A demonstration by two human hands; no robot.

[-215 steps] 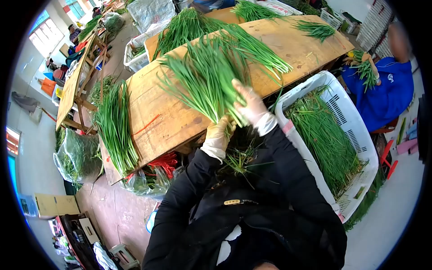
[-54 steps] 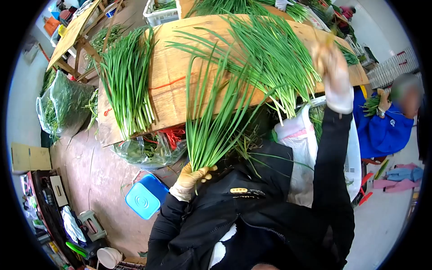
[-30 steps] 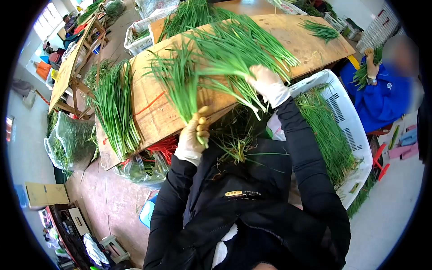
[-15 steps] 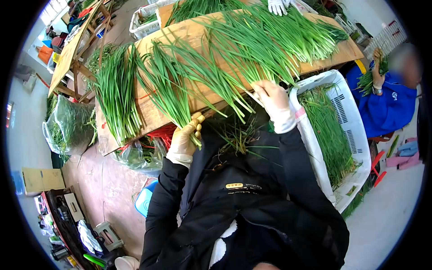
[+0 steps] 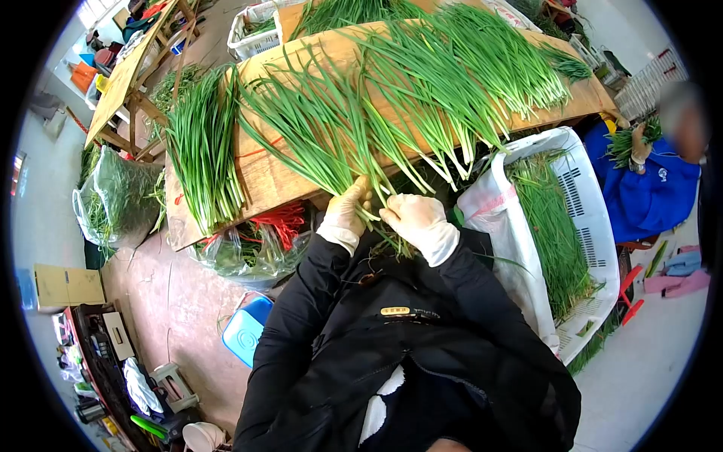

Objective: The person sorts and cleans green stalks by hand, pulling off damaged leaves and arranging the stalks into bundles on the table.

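Note:
My left hand (image 5: 346,215), in a pale glove, is closed round the stalk ends of a bunch of green chives (image 5: 312,139) whose leaves fan across the wooden table. Right beside it, my gloved right hand (image 5: 416,222) pinches the base of some chive stalks, its fingertips almost touching the left hand. Loose chives (image 5: 444,143) lie on the table just beyond the right hand. A thick, neat bundle (image 5: 205,151) rests to the left. Trimmings hang on the dark apron below my hands.
The wooden table (image 5: 260,169) spans the far side. At right stands a white crate (image 5: 606,260) of chives. Plastic bags (image 5: 128,200) of greens stand at left, and a blue-lidded container (image 5: 247,331) is on the floor. A co-worker in blue (image 5: 648,192) holds chives.
My left hand has moved right with its bunch. My right hand has come left and down from the loose chives to beside it. Another person's gloved hand at the top has left view.

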